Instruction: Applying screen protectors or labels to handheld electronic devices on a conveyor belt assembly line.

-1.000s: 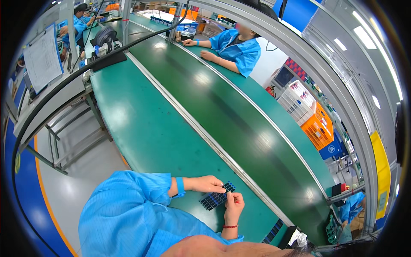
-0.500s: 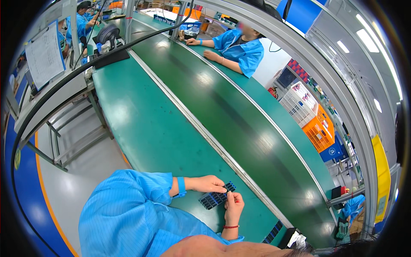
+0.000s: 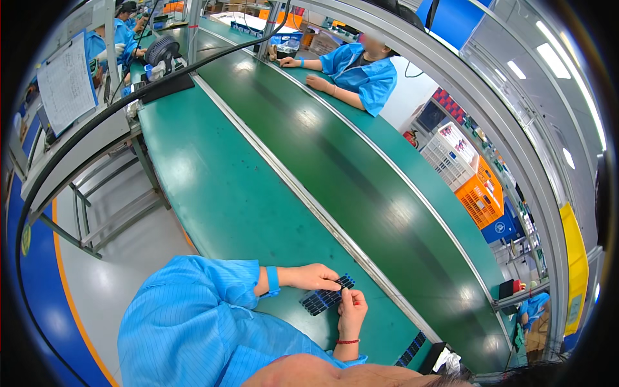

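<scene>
My left hand [image 3: 316, 277] and right hand [image 3: 352, 311] pinched the dark blue strip [image 3: 327, 294] at opposite ends. It lay near the green table [image 3: 219, 193] edge; open surface stretched ahead.

A white paper sheet on a blue clipboard [image 3: 66, 84] hangs upper left; a yellow sign [image 3: 576, 258] stands far right.
</scene>
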Demonstrator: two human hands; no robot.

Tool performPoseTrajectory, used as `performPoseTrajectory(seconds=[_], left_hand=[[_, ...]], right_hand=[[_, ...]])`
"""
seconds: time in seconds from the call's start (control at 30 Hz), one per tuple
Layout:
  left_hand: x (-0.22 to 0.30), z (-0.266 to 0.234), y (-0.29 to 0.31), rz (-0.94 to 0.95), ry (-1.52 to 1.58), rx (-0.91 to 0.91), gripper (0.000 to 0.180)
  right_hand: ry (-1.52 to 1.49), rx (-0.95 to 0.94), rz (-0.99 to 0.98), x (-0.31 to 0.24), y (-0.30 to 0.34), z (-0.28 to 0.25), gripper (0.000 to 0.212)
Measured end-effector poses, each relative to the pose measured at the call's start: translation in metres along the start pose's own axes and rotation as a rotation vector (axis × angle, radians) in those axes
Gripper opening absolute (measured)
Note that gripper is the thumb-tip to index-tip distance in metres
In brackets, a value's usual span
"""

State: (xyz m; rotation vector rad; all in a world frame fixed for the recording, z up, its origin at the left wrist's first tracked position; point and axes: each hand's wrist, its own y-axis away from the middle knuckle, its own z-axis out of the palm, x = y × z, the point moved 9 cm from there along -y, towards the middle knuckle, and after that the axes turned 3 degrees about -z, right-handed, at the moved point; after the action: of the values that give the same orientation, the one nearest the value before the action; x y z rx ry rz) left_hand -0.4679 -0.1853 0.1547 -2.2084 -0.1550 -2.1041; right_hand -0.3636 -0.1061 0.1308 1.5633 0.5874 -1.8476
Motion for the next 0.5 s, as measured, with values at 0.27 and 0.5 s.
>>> performPoseTrajectory(seconds=[0.27,0.5], left_hand=[[-0.0025,0.0008,-0.0005,-0.023,-0.003,-0.016,0.026],[-0.0047,-0.0002,-0.0016,0.010,-0.029,0.010,0.027]], right_hand=[[0.014,-0.002,-0.007,-0.0014,0.0002,0.0007,0.014],[0.017,-0.009,-0.009,-0.0011,0.0002,0.0006,0.014]])
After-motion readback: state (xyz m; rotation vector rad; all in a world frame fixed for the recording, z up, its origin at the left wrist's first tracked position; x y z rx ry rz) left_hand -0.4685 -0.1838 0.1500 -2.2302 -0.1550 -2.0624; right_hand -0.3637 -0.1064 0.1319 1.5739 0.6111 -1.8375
